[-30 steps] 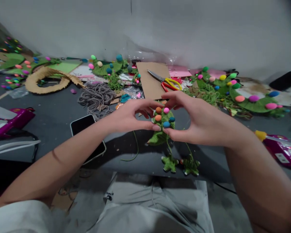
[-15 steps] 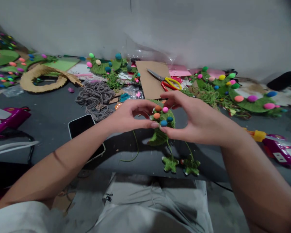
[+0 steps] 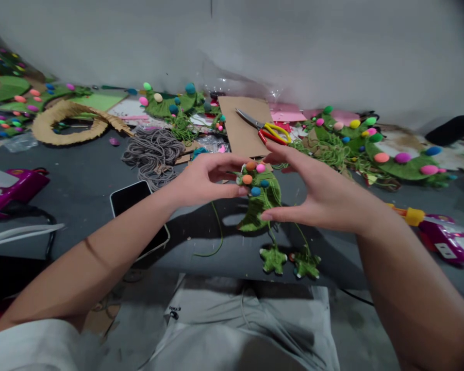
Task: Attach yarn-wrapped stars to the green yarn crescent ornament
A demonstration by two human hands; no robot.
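My left hand pinches the left side of a small green yarn piece with pompoms; its balls are orange, brown, pink and blue. Fingers spread apart, my right hand is just right of that piece and grips nothing. Its thumb tip overlaps a green yarn-wrapped crescent beneath; I cannot tell whether it touches. Two green yarn stars, a left one and a right one, lie near the table's front edge, with green strings running up from them.
A phone lies by my left forearm, with grey yarn behind it. Scissors rest on cardboard. Purple glue-gun-like tools, left and right, flank me. Pompom-covered green crescents and a tan ring sit farther back.
My right hand's fingers have parted from the pompom piece, the thumb moving down and right. The piece has shifted slightly left and up in my left hand, baring more of the crescent.
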